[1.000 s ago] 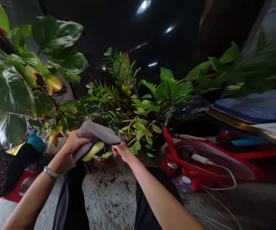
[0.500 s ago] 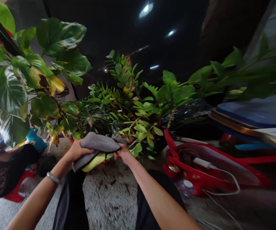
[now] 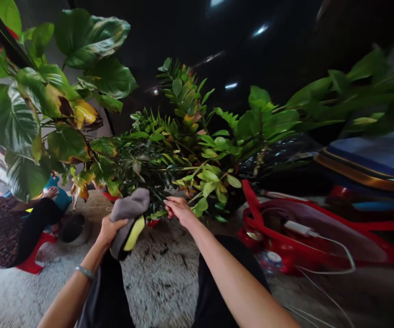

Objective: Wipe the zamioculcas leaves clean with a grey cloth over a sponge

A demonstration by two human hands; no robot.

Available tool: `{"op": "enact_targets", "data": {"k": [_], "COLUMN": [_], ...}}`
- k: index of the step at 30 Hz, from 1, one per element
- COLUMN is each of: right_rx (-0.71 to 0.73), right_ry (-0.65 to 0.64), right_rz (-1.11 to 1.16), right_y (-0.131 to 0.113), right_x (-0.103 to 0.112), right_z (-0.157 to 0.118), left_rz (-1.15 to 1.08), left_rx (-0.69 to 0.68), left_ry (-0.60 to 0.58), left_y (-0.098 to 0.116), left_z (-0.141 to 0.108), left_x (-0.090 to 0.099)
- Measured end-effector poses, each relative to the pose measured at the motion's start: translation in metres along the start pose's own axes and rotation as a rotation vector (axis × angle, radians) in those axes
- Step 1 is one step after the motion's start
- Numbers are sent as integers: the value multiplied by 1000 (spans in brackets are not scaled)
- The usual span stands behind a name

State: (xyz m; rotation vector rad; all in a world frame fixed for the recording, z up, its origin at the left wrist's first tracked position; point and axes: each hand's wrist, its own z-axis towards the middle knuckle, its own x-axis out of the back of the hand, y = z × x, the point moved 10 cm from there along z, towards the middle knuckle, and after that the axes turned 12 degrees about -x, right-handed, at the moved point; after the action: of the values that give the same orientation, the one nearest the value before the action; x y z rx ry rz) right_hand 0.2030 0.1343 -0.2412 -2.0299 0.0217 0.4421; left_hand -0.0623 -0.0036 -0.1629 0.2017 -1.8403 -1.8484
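My left hand is closed around a folded cloth, grey on one side and yellow on the other, with a dark edge. Its upper end flops over above my fingers. To the right of the cloth and apart from it, my right hand is raised with its fingers curled together in a pinch. Whatever may be between those fingertips is too small to make out. Just beyond both hands are leafy green plants, and dark narrow leaves hang close to my right fingertips.
Large-leaved foliage fills the left. A person sits on a red stool there, near a round dark pot. On the right are a red basket, a white charger with its cable and a plastic bottle.
My right hand has let go of the cloth and now stands apart from it. The cloth, in my left hand, has swung from stretched sideways to hanging more upright. The view has shifted slightly.
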Motion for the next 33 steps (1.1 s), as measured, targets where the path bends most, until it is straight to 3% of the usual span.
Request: {"op": "enact_targets", "data": {"k": [1,3,7,9,12,15,17,20,23,26,29,33], "right_rx": [1,4,14,25,41,73,114,163,154,95,7,-60], "right_ry": [5,15,14,8,7,10,8,-26,-36,9,57,51], "right_rz": [-4,-13,-21,-17,-5,0,-7,-18,2,42,92,164], "right_y": [0,-1,-3,-5,-5,-7,-10,-16,-18,-17,-11,-7], "right_x": [2,4,1,-3,-5,-2,1,4,5,7,4,-8], "right_z": [0,1,3,4,5,4,2,0,-1,-1,-1,-4], "left_rz": [-24,-68,-136,-125,68,281,250,70,-76,-112,1,167], "left_rx": [36,37,-170,-240,-173,-73,-46,-30,-127,-196,-103,-40], "left_ry": [-29,-9,253,349,265,16,-94,-44,193,309,210,-116], "left_y": [-6,8,85,104,79,28,11,28,78,101,71,12], "left_z": [-10,-13,27,45,53,29,7,-5,14,40,45,9], "left_x": [3,18,65,73,53,23,16,30,57,58,30,-13]}}
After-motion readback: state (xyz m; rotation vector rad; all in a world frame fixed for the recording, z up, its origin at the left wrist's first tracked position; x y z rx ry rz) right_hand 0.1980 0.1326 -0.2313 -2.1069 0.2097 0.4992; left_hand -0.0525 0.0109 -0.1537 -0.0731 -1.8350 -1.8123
